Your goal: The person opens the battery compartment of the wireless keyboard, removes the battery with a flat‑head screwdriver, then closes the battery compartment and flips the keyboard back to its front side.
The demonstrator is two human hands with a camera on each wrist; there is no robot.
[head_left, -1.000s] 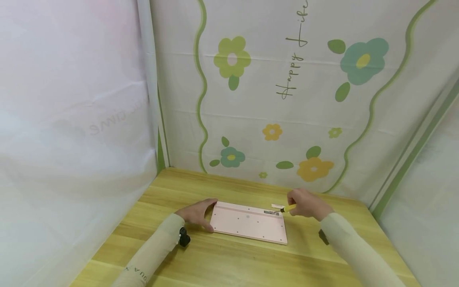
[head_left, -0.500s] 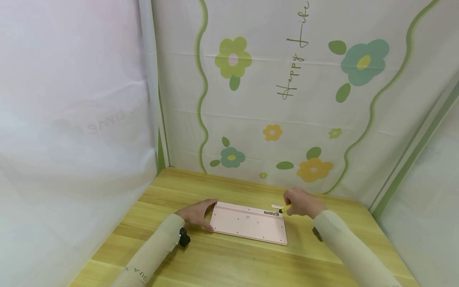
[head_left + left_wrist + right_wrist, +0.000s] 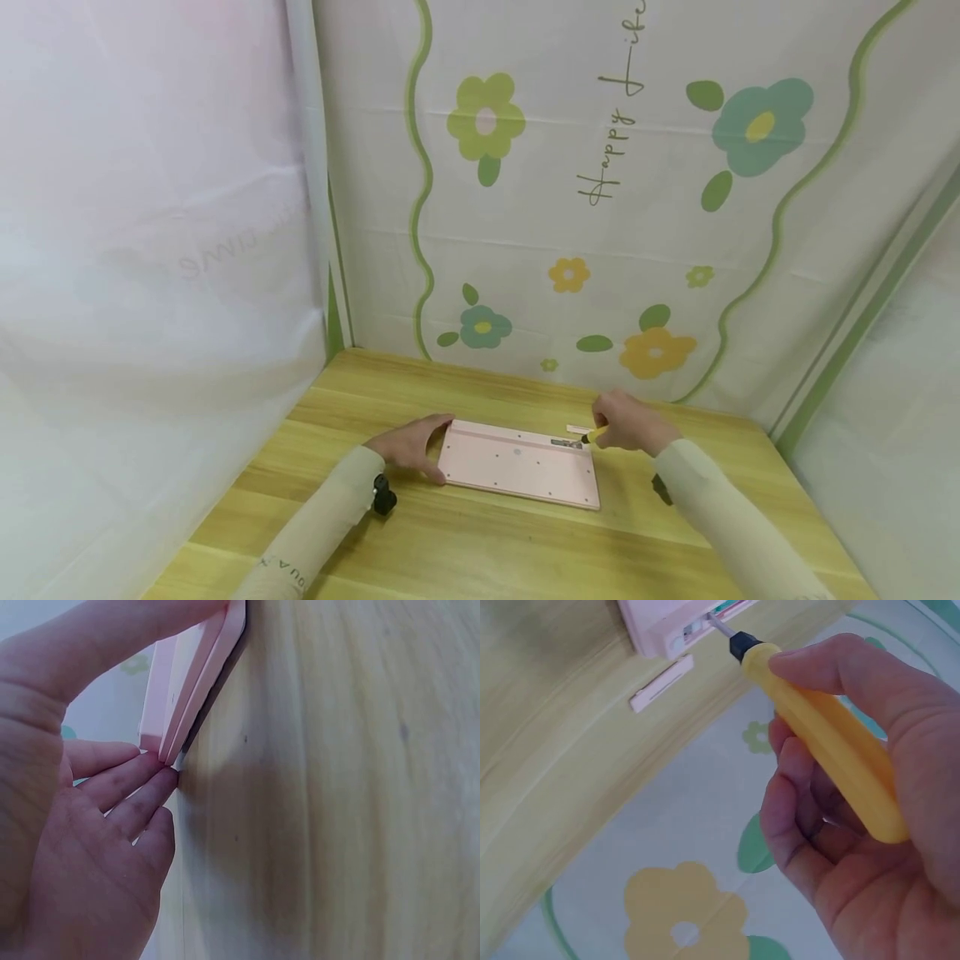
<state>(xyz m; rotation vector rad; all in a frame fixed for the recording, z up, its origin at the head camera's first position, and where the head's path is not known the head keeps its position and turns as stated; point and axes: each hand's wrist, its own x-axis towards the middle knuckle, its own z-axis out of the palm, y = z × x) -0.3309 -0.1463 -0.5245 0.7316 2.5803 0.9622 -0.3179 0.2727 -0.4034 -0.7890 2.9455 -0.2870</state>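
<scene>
**Yellow-handled screwdriver (image 3: 832,754) tip at the narrow rectangular slot (image 3: 561,442) in the thin pink rectangular panel (image 3: 517,468)**

Counts: 1 screwdriver, 1 panel, 1 loose narrow pink strip (image 3: 661,682), 2 bare-handed grips.

Panel lies dotted face up on the yellowish wood-grain table (image 3: 465,542).

Right grip (image 3: 633,423): holding the screwdriver, thumb on the handle, fingers curled beneath. Black collar, short metal shaft angled down to the slot.

Left grip (image 3: 408,446): spans the panel's short left end and holds it, thumb at the near corner, fingertips at the far corner.

Containers: 1, the slot, close to the panel's far right corner. Green and whitish bits inside, too small to identify. Can't tell what the tip touches in there.

Strip: flat on the table, just beyond the panel's far edge near the slot, not touching it.

Panel face: 1 pale round spot, several small dark dots, too tiny for a firm count.

Also: 2 pale sleeves (image 3: 322,521), 1 black wrist unit (image 3: 384,497) per arm. White cloth backdrop (image 3: 517,221) carries 7 printed flowers (image 3: 465,117): 3 green, 2 teal, 2 orange.
</scene>
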